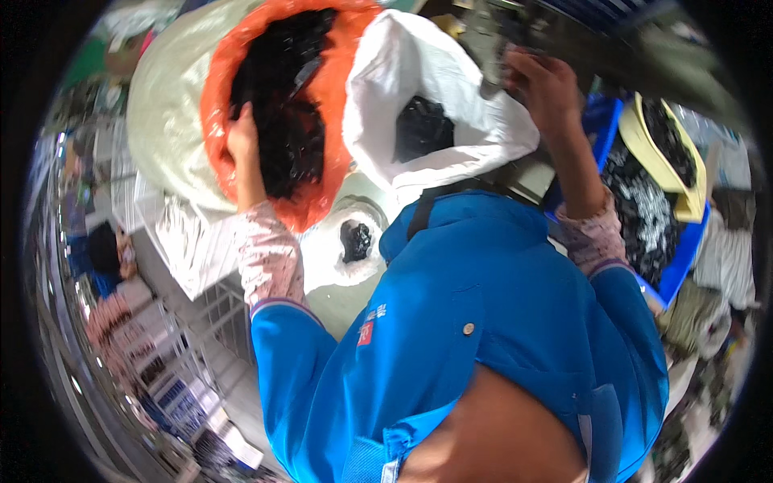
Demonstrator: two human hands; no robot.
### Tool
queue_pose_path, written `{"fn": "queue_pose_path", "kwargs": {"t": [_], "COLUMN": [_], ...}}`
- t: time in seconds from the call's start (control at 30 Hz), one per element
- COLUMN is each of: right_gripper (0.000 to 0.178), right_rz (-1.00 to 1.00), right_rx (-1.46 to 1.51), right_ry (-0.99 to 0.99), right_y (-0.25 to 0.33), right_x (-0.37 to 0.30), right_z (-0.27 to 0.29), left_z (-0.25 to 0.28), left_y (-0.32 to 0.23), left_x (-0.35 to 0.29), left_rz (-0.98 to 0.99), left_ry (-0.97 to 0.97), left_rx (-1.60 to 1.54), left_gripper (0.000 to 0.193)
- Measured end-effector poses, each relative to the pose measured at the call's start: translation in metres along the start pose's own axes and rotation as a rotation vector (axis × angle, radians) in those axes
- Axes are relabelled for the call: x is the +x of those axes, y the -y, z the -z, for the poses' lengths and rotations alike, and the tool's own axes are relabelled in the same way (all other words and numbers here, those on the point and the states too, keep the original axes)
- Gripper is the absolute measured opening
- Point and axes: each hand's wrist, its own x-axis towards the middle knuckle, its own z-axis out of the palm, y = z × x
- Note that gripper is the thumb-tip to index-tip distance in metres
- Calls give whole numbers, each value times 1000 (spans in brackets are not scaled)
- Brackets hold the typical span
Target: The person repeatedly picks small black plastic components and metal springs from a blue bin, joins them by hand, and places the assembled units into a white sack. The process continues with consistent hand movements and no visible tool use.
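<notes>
The heap of small black plastic parts (282, 121) fills the wide orange plastic sack (330, 88) at the upper middle, and the left hand (241, 133) lies at the heap's left edge, just inside the sack's rim. Its grip is sunk among the parts with the fingers curled down into them; how far it is closed cannot be told, since the fingertips are hidden.

The right hand (543, 80) is raised at the upper right against a grey machine edge (499, 40). Its fingers are bent toward that edge, but whether the grip holds anything cannot be told.

Between the 2 hands stands an open white woven sack (451, 97) with more black parts inside. At the far right, a blue plastic crate (684, 249) holds dark parts under a pale yellow tray (644, 137).
</notes>
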Motion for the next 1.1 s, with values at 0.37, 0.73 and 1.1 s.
{"fn": "queue_pose_path", "kwargs": {"t": [0.37, 0.73, 1.1], "right_gripper": [16, 23, 25], "right_rz": [565, 163, 45], "right_rx": [-686, -1275, -1093], "right_ry": [-239, -637, -418], "right_y": [-34, 4, 36], "right_x": [-66, -240, -244], "right_z": [-7, 174, 176], "left_z": [15, -68, -145], "left_y": [-84, -251, -393], "left_x": [-49, -197, -387], "left_rz": [312, 592, -370], "left_ry": [215, 1333, 1637], "left_rx": [-1659, -1949, -720], "left_gripper": [40, 29, 35]}}
